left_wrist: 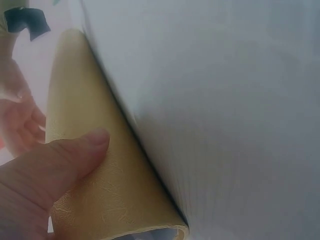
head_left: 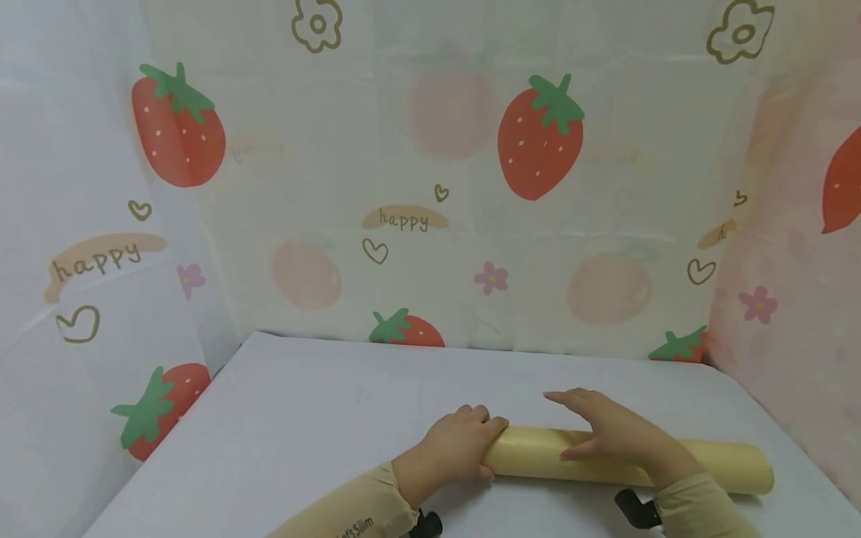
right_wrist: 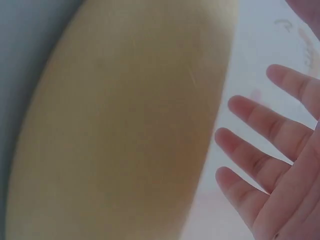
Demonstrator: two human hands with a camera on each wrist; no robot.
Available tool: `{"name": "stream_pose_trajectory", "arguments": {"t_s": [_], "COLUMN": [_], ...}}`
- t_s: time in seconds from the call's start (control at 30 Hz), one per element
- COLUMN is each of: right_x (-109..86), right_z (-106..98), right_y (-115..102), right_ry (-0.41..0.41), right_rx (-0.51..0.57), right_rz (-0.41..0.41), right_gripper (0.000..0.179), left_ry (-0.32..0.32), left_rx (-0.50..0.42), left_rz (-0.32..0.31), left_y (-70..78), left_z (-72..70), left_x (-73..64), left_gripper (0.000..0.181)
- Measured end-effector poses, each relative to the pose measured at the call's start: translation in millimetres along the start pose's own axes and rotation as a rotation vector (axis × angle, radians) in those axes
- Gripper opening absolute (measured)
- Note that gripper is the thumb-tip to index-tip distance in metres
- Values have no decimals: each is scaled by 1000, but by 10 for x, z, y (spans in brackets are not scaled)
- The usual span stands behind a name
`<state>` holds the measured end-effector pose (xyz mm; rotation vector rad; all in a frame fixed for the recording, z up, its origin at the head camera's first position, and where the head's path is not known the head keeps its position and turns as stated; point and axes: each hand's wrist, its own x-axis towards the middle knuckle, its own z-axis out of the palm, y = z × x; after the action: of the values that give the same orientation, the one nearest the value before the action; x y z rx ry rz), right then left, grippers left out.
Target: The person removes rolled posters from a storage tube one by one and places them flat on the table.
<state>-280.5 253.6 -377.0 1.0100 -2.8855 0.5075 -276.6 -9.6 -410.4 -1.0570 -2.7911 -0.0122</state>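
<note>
A pale yellow roll of leathery sheet (head_left: 538,452) lies crosswise on the white table. Its hollow left end, with a thin rim, shows at the bottom of the left wrist view, where the roll's surface (left_wrist: 95,115) looks creased. My left hand (head_left: 460,448) grips the roll near that end, thumb (left_wrist: 95,139) pressed on the near side and fingers over the far side. Over the middle of the roll hovers my right hand (head_left: 615,433), fingers spread and straight. In the right wrist view its fingers (right_wrist: 260,165) stand apart from the roll (right_wrist: 125,125).
The white tabletop (head_left: 323,418) stretches left of and behind the roll. Printed cloth walls with strawberries (head_left: 541,149) enclose the table at the back and both sides. Black wrist devices (head_left: 635,509) sit under the beige sleeves (head_left: 356,504).
</note>
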Motion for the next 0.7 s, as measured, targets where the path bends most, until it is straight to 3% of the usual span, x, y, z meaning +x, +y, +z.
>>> {"name": "stream_pose_trajectory", "arguments": {"t_s": [0.4, 0.7], "right_x": [88, 138], "right_z": [205, 309], "right_y": [-152, -206], "right_ry": [-16, -41], "right_rx": [-72, -46], "right_rz": [-22, -18], "right_gripper": [77, 73], "left_ry": [20, 12], "left_rx": [22, 11], "left_rz": [7, 6], "left_y": [-28, -33], "left_z": [68, 65], "left_x": [15, 17], "left_gripper": [70, 70]}}
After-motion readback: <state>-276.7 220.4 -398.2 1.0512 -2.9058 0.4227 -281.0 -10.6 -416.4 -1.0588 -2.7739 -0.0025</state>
